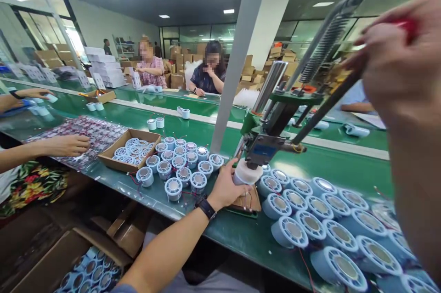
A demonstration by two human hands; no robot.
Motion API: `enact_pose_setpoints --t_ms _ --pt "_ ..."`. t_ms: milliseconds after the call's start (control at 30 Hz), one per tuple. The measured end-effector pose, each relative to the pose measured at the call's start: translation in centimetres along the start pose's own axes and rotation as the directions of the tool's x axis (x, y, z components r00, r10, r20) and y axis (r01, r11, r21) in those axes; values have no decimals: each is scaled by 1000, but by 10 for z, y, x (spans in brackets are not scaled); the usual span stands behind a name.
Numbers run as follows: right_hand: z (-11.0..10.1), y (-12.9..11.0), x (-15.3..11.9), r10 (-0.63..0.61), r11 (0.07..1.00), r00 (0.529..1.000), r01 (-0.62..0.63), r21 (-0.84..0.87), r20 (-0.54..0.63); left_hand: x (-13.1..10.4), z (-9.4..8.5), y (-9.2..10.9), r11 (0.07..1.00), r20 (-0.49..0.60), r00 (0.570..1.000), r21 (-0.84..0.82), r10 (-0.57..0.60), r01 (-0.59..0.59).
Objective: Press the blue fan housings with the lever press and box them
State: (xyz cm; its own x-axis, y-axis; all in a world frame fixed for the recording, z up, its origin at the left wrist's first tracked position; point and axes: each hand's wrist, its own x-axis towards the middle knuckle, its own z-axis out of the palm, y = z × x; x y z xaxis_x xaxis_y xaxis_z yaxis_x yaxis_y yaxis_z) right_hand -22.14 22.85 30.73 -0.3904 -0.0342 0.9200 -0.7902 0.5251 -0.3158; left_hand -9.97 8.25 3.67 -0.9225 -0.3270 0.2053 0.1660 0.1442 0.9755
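Observation:
My left hand (pixel 227 185), with a dark watch on its wrist, grips a round light-blue housing (pixel 238 180) under the ram of a hand press (pixel 267 141). A white block (pixel 248 171) at the ram's lower end rests over that housing and hides its top. Up at the right, my right hand (pixel 396 49) is wrapped round the red-knobbed press lever (pixel 332 104). Beneath the housing sits a brown base plate (pixel 253 201). Round blue housings with metal discs stand in groups left of the press (pixel 179 162) and right of it (pixel 319 208).
A cardboard tray (pixel 113 164) of blue rings lies left, near a co-worker's hand (pixel 70 145) and a heap of small wired parts (pixel 79 134). A grey post (pixel 237 54) rises behind the press. Below the bench edge, a carton (pixel 44 261) holds more housings.

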Motion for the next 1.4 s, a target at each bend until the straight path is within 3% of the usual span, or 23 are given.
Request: enact_pose_setpoints --t_ms 67,167,233,333,400,433,500,533,567,600,667,733,767,867,967,1067,1233,1400 --pt "19 -4 23 149 989 981 -151 6 125 -16 -7 9 990 -21 999 132 49 -46" --pt "25 -6 29 218 976 966 -218 -16 136 -53 -24 19 931 17 996 353 89 -90" --pt "19 -5 26 200 979 968 -194 -55 148 -80 -37 18 854 51 995 510 91 -104" --pt "4 -7 16 42 989 980 -13 -148 194 -110 -50 9 672 49 994 733 101 -104" --pt "-6 -16 -5 -63 984 985 87 -156 158 -121 -54 2 526 30 986 843 164 -113" --pt "-11 -24 -25 -89 987 993 99 -130 81 -124 -55 -1 463 31 977 877 213 -129" --pt "-16 -43 -80 -86 996 994 85 -14 -70 -128 -62 -4 383 42 948 909 316 -168" --pt "-14 -52 -115 -79 994 993 85 71 -83 -129 -68 -5 368 32 930 913 367 -176" --pt "-10 -60 -153 -76 984 997 73 161 12 -130 -75 -6 367 -1 911 915 413 -166" --pt "-2 -67 -192 -123 963 970 66 262 208 -130 -85 -8 378 -53 894 916 445 -134" --pt "21 -77 -260 -214 949 806 37 313 553 -131 -107 -14 421 -174 871 906 460 -42" --pt "47 -84 -305 -178 973 652 6 230 737 -132 -126 -24 482 -245 878 876 412 18" --pt "59 -87 -317 -137 985 603 -2 173 786 -132 -132 -28 515 -259 889 857 378 30" --pt "79 -95 -321 -49 998 513 -9 63 857 -138 -134 -39 595 -263 911 803 318 24" --pt "74 -96 -310 -43 998 454 -17 58 890 -147 -123 -43 632 -243 924 775 296 2" --pt "58 -90 -310 -87 994 427 -29 109 900 -153 -112 -46 637 -176 945 769 275 -42" --pt "40 -79 -314 -79 994 382 -46 104 921 -154 -103 -55 656 28 954 719 300 -227" --pt "35 -83 -303 -53 999 334 6 54 941 -153 -113 -59 781 59 980 596 188 -186"
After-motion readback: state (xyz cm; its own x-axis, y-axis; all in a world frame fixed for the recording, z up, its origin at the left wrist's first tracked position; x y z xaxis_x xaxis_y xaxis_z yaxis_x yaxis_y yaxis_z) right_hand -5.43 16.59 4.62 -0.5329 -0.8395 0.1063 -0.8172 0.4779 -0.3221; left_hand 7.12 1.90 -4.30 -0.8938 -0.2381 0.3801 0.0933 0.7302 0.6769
